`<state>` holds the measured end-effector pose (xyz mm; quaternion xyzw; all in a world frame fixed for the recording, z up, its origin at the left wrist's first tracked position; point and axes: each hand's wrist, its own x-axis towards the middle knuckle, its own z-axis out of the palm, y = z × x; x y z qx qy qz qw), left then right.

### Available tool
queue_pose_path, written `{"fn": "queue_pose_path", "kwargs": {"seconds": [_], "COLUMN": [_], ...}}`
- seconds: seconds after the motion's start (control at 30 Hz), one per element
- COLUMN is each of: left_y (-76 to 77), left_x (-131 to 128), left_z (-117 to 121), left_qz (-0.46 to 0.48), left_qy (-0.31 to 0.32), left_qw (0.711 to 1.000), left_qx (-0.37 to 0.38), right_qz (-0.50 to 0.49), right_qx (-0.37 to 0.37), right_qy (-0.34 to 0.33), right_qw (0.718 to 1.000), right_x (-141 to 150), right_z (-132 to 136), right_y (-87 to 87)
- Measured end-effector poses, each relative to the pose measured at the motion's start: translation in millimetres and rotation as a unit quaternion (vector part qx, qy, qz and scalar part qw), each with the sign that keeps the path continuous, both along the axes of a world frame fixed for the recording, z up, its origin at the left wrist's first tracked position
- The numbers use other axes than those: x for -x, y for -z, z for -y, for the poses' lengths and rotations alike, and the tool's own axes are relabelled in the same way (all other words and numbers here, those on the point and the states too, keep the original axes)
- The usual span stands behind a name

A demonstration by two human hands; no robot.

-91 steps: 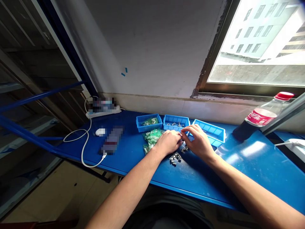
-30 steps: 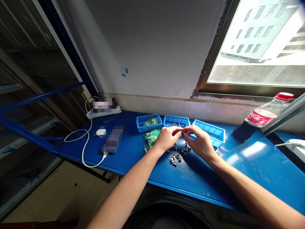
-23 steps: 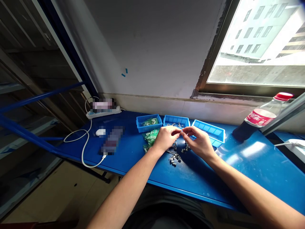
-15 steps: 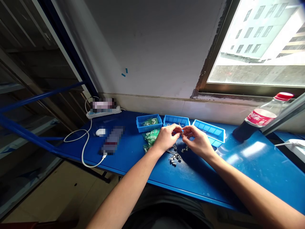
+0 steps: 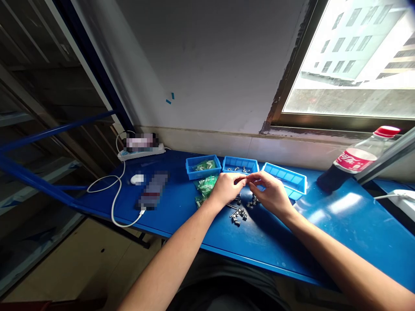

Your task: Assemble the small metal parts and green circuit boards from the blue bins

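My left hand and my right hand meet fingertip to fingertip above the table, in front of the middle blue bin. Both are closed in a pinch; whatever lies between the fingers is too small and covered to make out. Below them, several metal screws lie loose on the blue tabletop, and darker, longer pieces are partly hidden by my left hand. Beside my left wrist rest clear bags of green parts. A few small metal pieces show inside the middle bin.
A left bin holds more green parts, and a right bin stands beyond my right hand. A cola bottle is at the right. Leftward are a phone, its white cable and a power strip.
My fingertips have drawn closer together and shifted slightly, with the right fingers now touching the left. More of the middle bin's contents show behind them.
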<state>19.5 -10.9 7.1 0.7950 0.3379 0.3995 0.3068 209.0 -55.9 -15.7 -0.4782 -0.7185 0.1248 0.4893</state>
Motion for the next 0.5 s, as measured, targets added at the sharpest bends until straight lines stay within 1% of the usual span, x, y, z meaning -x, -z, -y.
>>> {"fn": "queue_pose_path", "kwargs": {"seconds": [0.1, 0.23, 0.4, 0.5], "left_y": [2.3, 4.0, 6.2, 7.3], "left_x": [0.8, 0.8, -0.9, -1.3], "left_z": [-2.6, -3.0, -2.3, -3.3], "left_qz": [0.021, 0.019, 0.031, 0.039], "left_qy": [-0.015, -0.018, 0.001, 0.009], "left_qw": [1.000, 1.000, 0.999, 0.999], "left_qx": [0.002, -0.011, 0.009, 0.028], "right_qz": [-0.009, -0.050, -0.066, -0.060], "right_qx": [0.008, 0.048, 0.069, 0.063], "right_qy": [0.014, 0.018, 0.005, 0.003], "right_qw": [1.000, 0.997, 0.995, 0.996], "right_x": [1.3, 1.9, 0.9, 1.9], "right_z": [1.0, 0.8, -1.6, -1.4], "right_y": [-1.2, 0.8, 5.4, 4.6]}}
